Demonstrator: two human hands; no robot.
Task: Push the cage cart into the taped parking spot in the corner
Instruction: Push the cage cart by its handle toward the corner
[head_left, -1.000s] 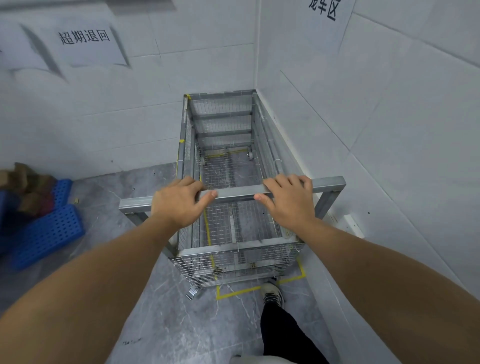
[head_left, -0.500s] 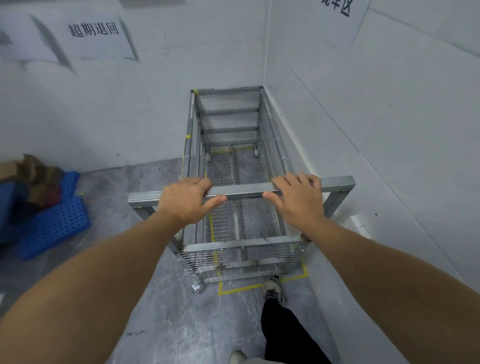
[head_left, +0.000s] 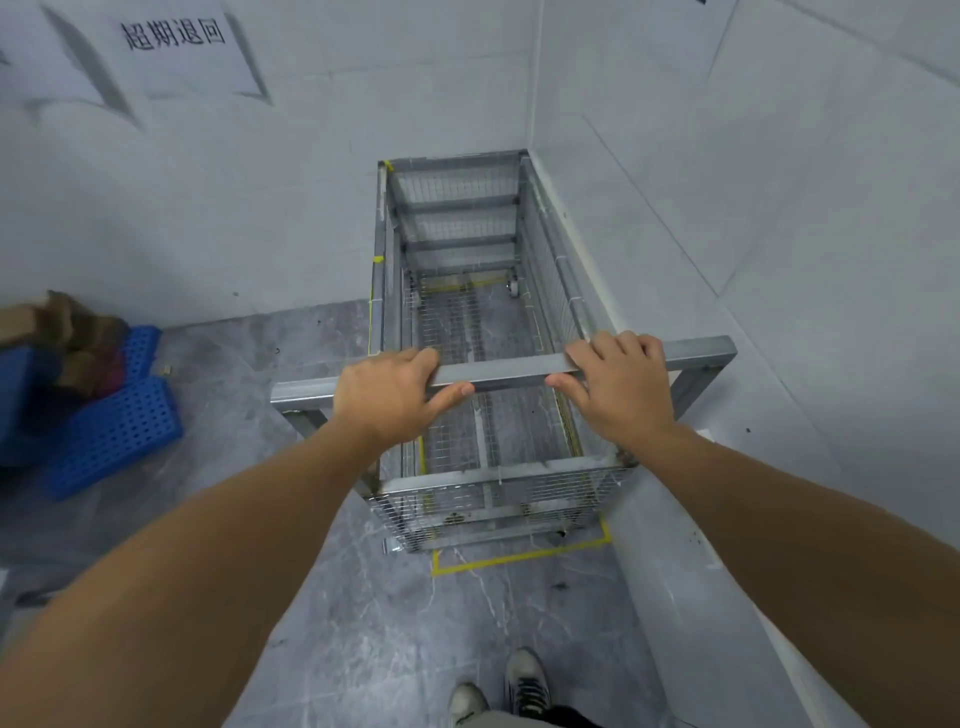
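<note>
The cage cart (head_left: 457, 218) is a tall, empty wire-mesh box on a metal frame, standing lengthwise in the corner with its far end against the back wall and its right side along the right wall. My left hand (head_left: 389, 397) and my right hand (head_left: 621, 387) both grip its grey push bar (head_left: 506, 371). Yellow floor tape (head_left: 519, 557) marks the parking spot; its near edge shows just outside the cart's near end, and more tape shows through the mesh floor.
Blue perforated plastic pallets (head_left: 111, 428) with brown cardboard pieces (head_left: 62, 327) on them lie at the left by the back wall. Paper signs (head_left: 174, 39) hang on that wall. My shoes (head_left: 524, 686) stand on the grey floor behind the cart.
The cart has rolled a little deeper into the corner, and its near end has drawn away from the tape's front line. Both hands keep their grip on the bar.
</note>
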